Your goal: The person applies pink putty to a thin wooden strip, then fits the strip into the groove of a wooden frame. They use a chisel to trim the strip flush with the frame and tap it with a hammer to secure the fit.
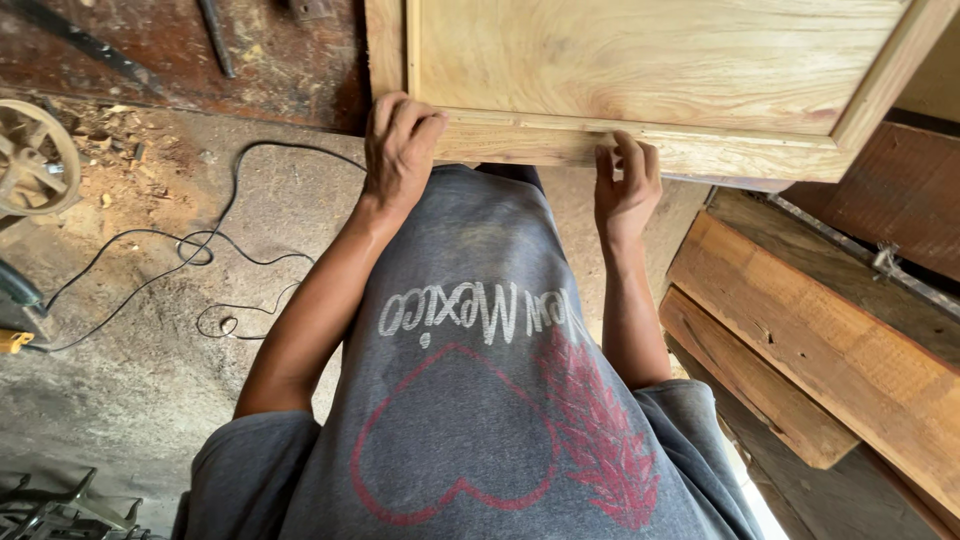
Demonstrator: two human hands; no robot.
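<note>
The panel [640, 70], a pale wooden frame with a flat grained board set inside it, lies on the counter [180, 50] and fills the top middle and right of the view, its near rail running along the counter's front edge. The left hand [400, 150] rests on the panel's near left corner, palm down, fingers [410, 115] pressed together and curled over the rail, the thumb hidden beneath. The right hand [627, 185] takes the same rail further right of that corner, its fingers [630, 150] lying close together against the rail's front face and underside; whether the thumb pinches from behind I cannot tell. Both forearms run back from the panel to a grey shirt [480, 400] with a red heart outline and a red leaf print. Left of the panel the counter shows dark, stained wood with a thin metal rod [215, 35] lying on it. Below and left of the panel a black cable [200, 245] loops over the dusty floor [130, 370], with sawdust near a spoked wheel [35, 155] at the far left edge. Right of and below the panel, several thick planks [820, 350] lie stacked at a slant.
</note>
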